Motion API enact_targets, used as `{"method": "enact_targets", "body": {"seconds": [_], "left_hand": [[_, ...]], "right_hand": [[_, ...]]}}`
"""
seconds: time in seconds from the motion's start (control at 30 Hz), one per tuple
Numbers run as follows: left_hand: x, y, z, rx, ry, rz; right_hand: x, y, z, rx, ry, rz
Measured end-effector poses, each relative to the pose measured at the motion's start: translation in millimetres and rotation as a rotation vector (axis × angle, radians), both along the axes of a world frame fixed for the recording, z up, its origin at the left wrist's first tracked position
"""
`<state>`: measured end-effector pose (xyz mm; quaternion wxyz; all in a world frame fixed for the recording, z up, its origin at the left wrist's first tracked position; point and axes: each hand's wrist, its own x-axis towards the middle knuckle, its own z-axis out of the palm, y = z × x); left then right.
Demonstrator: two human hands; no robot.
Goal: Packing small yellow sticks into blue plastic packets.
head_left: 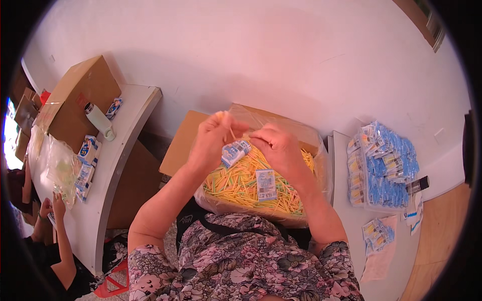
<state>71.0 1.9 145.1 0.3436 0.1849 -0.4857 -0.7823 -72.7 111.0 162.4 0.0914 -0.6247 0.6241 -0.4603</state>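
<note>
My left hand (pixel 212 140) is raised over the box with its fingers closed. A thin pale strip (pixel 232 132) shows at its fingertips, and a small yellowish spot by its upper fingers is too blurred to name. My right hand (pixel 277 145) is close beside it, thumb and fingers pinched; what they hold is hidden. Just below the hands is a blue-and-white packet (pixel 236 152); I cannot tell whether it is touched or lies loose. Another small packet (pixel 266 184) lies on many thin yellow, green and pink sticks (pixel 228 181) in a plastic-lined cardboard box (pixel 187 138).
On the right table (pixel 346 241), a clear bin (pixel 357 185) is heaped with blue packets beside a dark-capped bottle (pixel 418 185). Loose packets (pixel 377 236) lie nearer. The left table (pixel 113 160) bears a carton (pixel 83 100), a pale flask (pixel 100 121) and packs; a co-worker's hands (pixel 56 205) are there.
</note>
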Motion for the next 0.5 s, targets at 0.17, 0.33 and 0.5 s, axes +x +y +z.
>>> {"method": "enact_targets", "body": {"seconds": [0.17,0.33,0.5], "left_hand": [[2,10,-8,-0.155,-0.302,-0.321],[0,13,-8,0.035,-0.210,-0.555],[-5,19,-2,-0.359,-0.494,-0.595]], "right_hand": [[2,1,24,0.120,0.064,0.168],[-6,3,10,0.121,-0.079,0.143],[-33,16,-6,0.213,-0.400,0.366]]}}
